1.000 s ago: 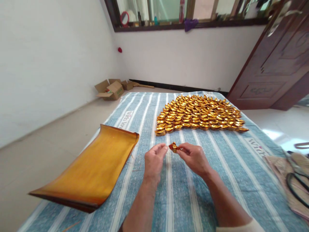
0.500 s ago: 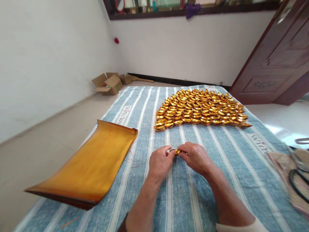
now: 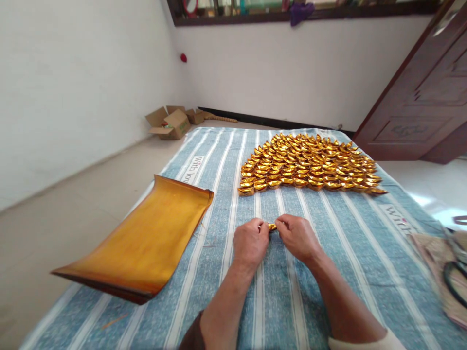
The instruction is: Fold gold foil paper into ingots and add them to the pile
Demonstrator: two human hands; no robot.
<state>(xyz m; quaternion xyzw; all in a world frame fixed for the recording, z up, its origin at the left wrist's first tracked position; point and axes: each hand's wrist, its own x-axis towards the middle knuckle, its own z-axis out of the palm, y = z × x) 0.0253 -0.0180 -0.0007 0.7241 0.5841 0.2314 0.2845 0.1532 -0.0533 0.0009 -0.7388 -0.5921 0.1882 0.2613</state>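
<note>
Pinching a small folded gold foil piece [image 3: 272, 226] between them, the left hand [image 3: 251, 241] and the right hand [image 3: 298, 237] meet fingertip to fingertip just above the striped blue cloth [image 3: 292, 291]. Both hands are closed on the piece, left from one end, right from the other; only a sliver of gold shows between the fingers, so its exact shape cannot be told. Both forearms run back from the grip toward the camera, low over the cloth.

Beyond the grip, well apart from it, a dense bed of finished gold foil ingots [image 3: 310, 163] lies in close rows on the cloth; its nearest row sits straight ahead of the hands. To the left of the grip, apart from the left hand, a stack of gold foil sheets [image 3: 146, 240] lies flat with its far edge curled up, overhanging the cloth's left border. Far right of the grip, at the frame edge, scissors [image 3: 454, 282] rest on a woven mat [image 3: 434, 262]. Farther off, open cardboard boxes [image 3: 171, 122] sit on the floor by the wall.
</note>
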